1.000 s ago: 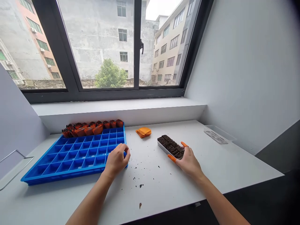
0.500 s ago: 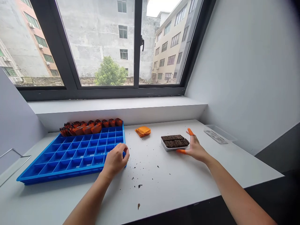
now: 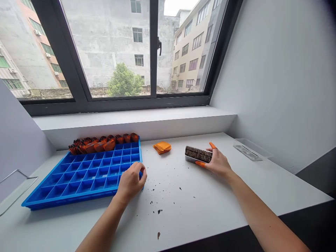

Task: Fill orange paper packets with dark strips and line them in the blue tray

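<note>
My right hand (image 3: 217, 162), with orange covers on the thumb and a finger, grips the right end of a small container (image 3: 191, 159) filled with rows of thin dark pieces (image 3: 198, 154). The container looks tilted. My left hand (image 3: 133, 180) is curled, thumb and fingers together, at the front right corner of the blue compartment tray (image 3: 70, 200); whether it holds the rim is hidden. Orange and dark packets (image 3: 105, 144) stand in the tray's back compartments. A stack of orange packets (image 3: 162, 147) lies between the tray and the container.
A clear plastic lid or box (image 3: 252, 150) lies at the right back. Dark crumbs (image 3: 159, 211) are scattered over the white table (image 3: 199, 210). A bent metal wire stand (image 3: 19, 178) is at the far left. The window sill (image 3: 141, 117) runs behind.
My right hand has closed on the container, whose near side now shows more and which appears tilted. My left hand remains at the tray's corner. The view has shifted slightly.
</note>
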Demonstrator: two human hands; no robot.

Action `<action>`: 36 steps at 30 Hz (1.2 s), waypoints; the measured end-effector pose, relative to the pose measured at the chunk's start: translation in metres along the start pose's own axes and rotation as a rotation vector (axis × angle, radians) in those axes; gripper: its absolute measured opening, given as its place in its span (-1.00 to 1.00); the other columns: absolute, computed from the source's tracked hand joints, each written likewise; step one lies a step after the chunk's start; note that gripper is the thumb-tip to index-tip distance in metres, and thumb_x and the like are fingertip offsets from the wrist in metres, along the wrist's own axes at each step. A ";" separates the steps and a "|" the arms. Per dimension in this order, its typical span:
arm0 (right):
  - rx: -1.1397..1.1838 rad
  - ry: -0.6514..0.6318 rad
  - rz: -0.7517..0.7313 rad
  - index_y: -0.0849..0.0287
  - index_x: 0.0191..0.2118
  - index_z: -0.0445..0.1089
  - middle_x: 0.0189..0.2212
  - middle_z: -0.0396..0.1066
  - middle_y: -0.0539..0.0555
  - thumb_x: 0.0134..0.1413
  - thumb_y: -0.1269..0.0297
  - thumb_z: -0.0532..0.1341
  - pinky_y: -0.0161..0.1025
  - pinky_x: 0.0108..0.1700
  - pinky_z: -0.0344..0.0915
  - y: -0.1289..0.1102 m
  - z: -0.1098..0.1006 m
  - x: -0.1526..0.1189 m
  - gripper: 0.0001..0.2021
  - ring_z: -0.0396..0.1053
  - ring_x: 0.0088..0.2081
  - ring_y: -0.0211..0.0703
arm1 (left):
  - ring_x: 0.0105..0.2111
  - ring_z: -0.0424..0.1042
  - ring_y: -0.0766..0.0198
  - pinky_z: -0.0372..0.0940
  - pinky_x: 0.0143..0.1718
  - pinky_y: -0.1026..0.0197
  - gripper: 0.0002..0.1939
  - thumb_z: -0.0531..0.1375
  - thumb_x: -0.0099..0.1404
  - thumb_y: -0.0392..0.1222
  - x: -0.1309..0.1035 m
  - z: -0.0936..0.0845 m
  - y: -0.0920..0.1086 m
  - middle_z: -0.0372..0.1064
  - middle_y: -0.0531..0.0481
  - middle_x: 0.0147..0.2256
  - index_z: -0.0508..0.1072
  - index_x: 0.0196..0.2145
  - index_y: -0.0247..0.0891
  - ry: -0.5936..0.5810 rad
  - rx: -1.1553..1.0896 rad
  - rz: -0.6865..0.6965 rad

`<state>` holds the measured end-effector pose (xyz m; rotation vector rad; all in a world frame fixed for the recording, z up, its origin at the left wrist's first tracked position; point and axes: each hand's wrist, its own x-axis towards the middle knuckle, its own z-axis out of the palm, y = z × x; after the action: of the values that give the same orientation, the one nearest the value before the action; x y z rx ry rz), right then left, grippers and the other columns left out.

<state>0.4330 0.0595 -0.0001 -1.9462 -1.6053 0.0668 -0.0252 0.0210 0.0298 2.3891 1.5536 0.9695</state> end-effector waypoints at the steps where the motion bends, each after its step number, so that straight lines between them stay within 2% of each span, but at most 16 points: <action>1: -0.024 0.041 0.017 0.08 0.57 -0.14 0.32 0.36 0.27 -0.16 -0.45 0.42 0.24 0.36 0.25 0.002 0.002 0.000 0.32 0.34 0.31 0.39 | -0.44 0.42 0.26 0.21 -0.39 0.19 -0.86 0.10 0.51 -0.20 0.000 0.000 0.000 0.49 0.01 -0.26 0.38 -0.25 -0.17 0.001 0.002 -0.001; 7: -0.094 0.193 0.031 0.16 0.49 0.01 0.26 0.35 0.37 -0.15 -0.51 0.34 0.31 0.33 0.16 0.017 0.006 -0.002 0.23 0.27 0.31 0.45 | -0.45 0.41 0.26 0.20 -0.41 0.21 -0.86 0.10 0.51 -0.21 0.000 -0.001 0.001 0.48 0.01 -0.28 0.37 -0.26 -0.17 0.001 0.008 0.010; 9: -0.153 0.239 -0.048 0.13 0.48 0.07 0.31 0.28 0.38 -0.05 -0.46 0.32 0.31 0.38 0.08 0.018 0.005 -0.007 0.12 0.20 0.37 0.43 | -0.45 0.41 0.25 0.19 -0.42 0.21 -0.86 0.10 0.51 -0.21 0.000 -0.001 0.002 0.48 0.01 -0.29 0.37 -0.26 -0.17 0.002 0.007 0.008; 12: -0.226 0.282 -0.234 0.00 0.43 0.19 0.38 0.20 0.28 0.14 -0.35 0.26 0.25 0.48 -0.10 0.013 0.003 -0.014 -0.14 0.08 0.45 0.32 | -0.45 0.40 0.26 0.20 -0.42 0.21 -0.85 0.09 0.51 -0.20 0.000 -0.002 0.003 0.48 0.01 -0.30 0.38 -0.27 -0.17 0.002 0.000 0.006; 15: -0.247 0.288 -0.345 -0.03 0.28 0.38 0.33 0.23 0.21 0.22 -0.27 0.24 0.22 0.53 -0.21 0.006 0.001 -0.018 -0.36 0.10 0.45 0.25 | -0.47 0.39 0.27 0.20 -0.42 0.20 -0.84 0.09 0.52 -0.19 0.000 -0.002 0.002 0.47 0.02 -0.30 0.38 -0.27 -0.18 0.002 -0.005 0.006; 17: -0.256 0.292 -0.363 -0.02 0.20 0.46 0.32 0.24 0.21 0.24 -0.25 0.25 0.22 0.55 -0.24 0.003 0.001 -0.018 -0.43 0.12 0.45 0.25 | -0.47 0.38 0.27 0.21 -0.42 0.20 -0.85 0.09 0.52 -0.19 0.000 -0.002 0.001 0.47 0.02 -0.30 0.38 -0.26 -0.18 0.003 -0.008 0.006; 22: -0.272 0.274 -0.325 -0.08 0.14 0.56 0.31 0.24 0.17 0.24 -0.23 0.27 0.26 0.54 -0.21 0.003 -0.002 -0.019 -0.50 0.10 0.45 0.26 | -0.46 0.40 0.26 0.23 -0.41 0.20 -0.86 0.09 0.52 -0.19 0.000 -0.001 0.000 0.49 0.01 -0.29 0.40 -0.24 -0.17 0.014 -0.001 0.010; 29: -0.242 0.246 -0.285 -0.13 0.09 0.63 0.31 0.21 0.16 0.27 -0.21 0.26 0.25 0.48 -0.03 0.006 -0.003 -0.018 -0.56 0.12 0.43 0.28 | -0.47 0.40 0.27 0.24 -0.40 0.18 -0.85 0.10 0.52 -0.17 0.001 0.000 -0.001 0.49 0.01 -0.28 0.39 -0.25 -0.16 0.008 -0.014 0.002; 36: -0.161 0.224 -0.184 -0.13 0.09 0.64 0.21 0.25 0.19 0.41 -0.20 0.06 0.33 0.44 0.05 0.025 -0.001 -0.011 -0.51 0.15 0.42 0.26 | -0.45 0.41 0.26 0.26 -0.38 0.17 -0.85 0.10 0.51 -0.17 0.001 -0.001 0.000 0.49 0.02 -0.28 0.39 -0.26 -0.16 0.003 -0.012 -0.003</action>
<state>0.4523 0.0469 -0.0155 -1.8381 -1.6716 -0.3533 -0.0258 0.0216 0.0313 2.3782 1.5473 0.9794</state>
